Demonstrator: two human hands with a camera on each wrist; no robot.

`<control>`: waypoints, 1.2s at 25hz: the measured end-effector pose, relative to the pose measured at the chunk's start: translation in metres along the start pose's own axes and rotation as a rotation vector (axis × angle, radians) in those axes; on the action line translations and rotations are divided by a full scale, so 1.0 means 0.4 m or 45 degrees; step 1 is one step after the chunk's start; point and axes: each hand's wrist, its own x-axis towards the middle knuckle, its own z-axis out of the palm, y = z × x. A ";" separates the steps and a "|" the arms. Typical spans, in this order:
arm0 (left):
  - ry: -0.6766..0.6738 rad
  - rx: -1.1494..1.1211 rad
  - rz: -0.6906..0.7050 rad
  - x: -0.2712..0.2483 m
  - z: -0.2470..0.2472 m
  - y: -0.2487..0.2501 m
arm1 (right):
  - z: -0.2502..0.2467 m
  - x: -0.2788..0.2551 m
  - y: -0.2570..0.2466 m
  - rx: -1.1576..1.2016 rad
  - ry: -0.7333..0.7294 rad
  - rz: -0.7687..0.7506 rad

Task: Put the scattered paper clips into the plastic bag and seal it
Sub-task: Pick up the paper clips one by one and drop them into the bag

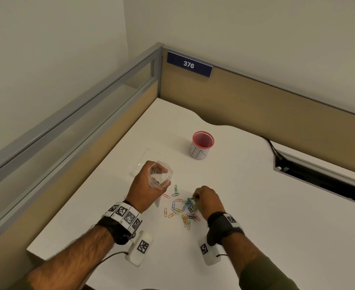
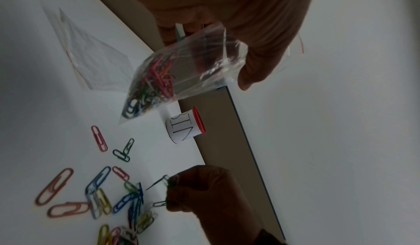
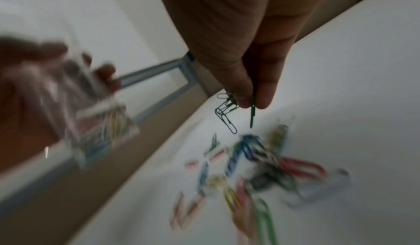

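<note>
My left hand (image 1: 145, 185) holds a clear plastic bag (image 1: 160, 176) above the white desk, its mouth open and facing up. In the left wrist view the plastic bag (image 2: 181, 72) holds several coloured clips at its bottom. My right hand (image 1: 205, 198) hovers over the scattered paper clips (image 1: 182, 210) and pinches a few dark green clips (image 3: 227, 112) between thumb and fingertips. The same hand (image 2: 200, 191) appears in the left wrist view with green clips (image 2: 166, 180) sticking out. Several loose clips (image 2: 100, 191) lie on the desk between both hands.
A second clear bag (image 1: 149, 162) lies flat on the desk behind my left hand. A red-rimmed cup (image 1: 202, 144) with a white paper label stands further back. Partition walls (image 1: 256, 97) close the desk at back and left. A cable slot (image 1: 319, 176) opens at the right.
</note>
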 end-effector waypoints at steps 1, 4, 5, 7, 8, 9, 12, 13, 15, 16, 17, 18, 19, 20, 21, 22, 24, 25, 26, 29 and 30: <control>-0.004 0.009 -0.004 0.003 0.001 -0.002 | -0.019 -0.001 0.005 0.093 0.033 0.045; -0.015 0.042 0.002 0.011 0.008 -0.008 | -0.085 -0.012 -0.002 0.430 0.137 0.130; -0.014 0.044 0.001 0.013 0.013 -0.010 | -0.112 -0.019 -0.014 0.549 0.180 0.137; -0.017 0.051 -0.012 0.015 0.023 -0.013 | -0.171 -0.033 -0.054 0.739 0.275 0.094; -0.025 0.056 -0.014 0.017 0.028 -0.015 | -0.200 -0.038 -0.081 0.815 0.309 0.057; -0.036 0.069 -0.013 0.017 0.034 -0.018 | -0.225 -0.046 -0.109 0.872 0.328 0.014; -0.040 0.132 -0.023 0.020 0.051 -0.011 | -0.277 -0.061 -0.189 0.898 0.320 -0.129; -0.038 0.140 -0.027 0.022 0.055 -0.006 | -0.286 -0.064 -0.209 0.875 0.300 -0.167; -0.039 0.150 -0.026 0.025 0.063 0.002 | -0.291 -0.069 -0.240 0.800 0.266 -0.221; -0.042 0.155 -0.029 0.027 0.065 0.005 | -0.289 -0.071 -0.252 0.751 0.262 -0.238; -0.047 0.148 -0.031 0.028 0.067 0.005 | -0.284 -0.073 -0.261 0.692 0.263 -0.253; -0.051 0.135 -0.029 0.030 0.067 0.005 | -0.279 -0.073 -0.270 0.618 0.261 -0.271; -0.054 0.127 -0.023 0.031 0.067 0.002 | -0.273 -0.074 -0.277 0.536 0.248 -0.288; -0.056 0.134 -0.015 0.031 0.065 0.001 | -0.270 -0.074 -0.285 0.467 0.232 -0.303; -0.062 0.136 -0.009 0.030 0.062 0.002 | -0.269 -0.076 -0.290 0.425 0.223 -0.315; -0.071 0.130 -0.006 0.031 0.059 0.006 | -0.271 -0.079 -0.293 0.409 0.233 -0.325; -0.081 0.109 -0.003 0.031 0.054 0.007 | -0.286 -0.085 -0.289 0.445 0.286 -0.337; -0.077 0.103 -0.002 0.029 0.050 0.008 | -0.294 -0.088 -0.282 0.493 0.324 -0.333; -0.068 0.097 -0.001 0.029 0.043 0.008 | -0.302 -0.086 -0.270 0.546 0.369 -0.323; -0.064 0.038 0.019 0.023 0.010 0.013 | -0.283 -0.055 -0.162 0.560 0.425 -0.173; -0.053 0.033 0.024 0.022 -0.004 0.015 | -0.256 -0.038 -0.106 0.456 0.372 -0.082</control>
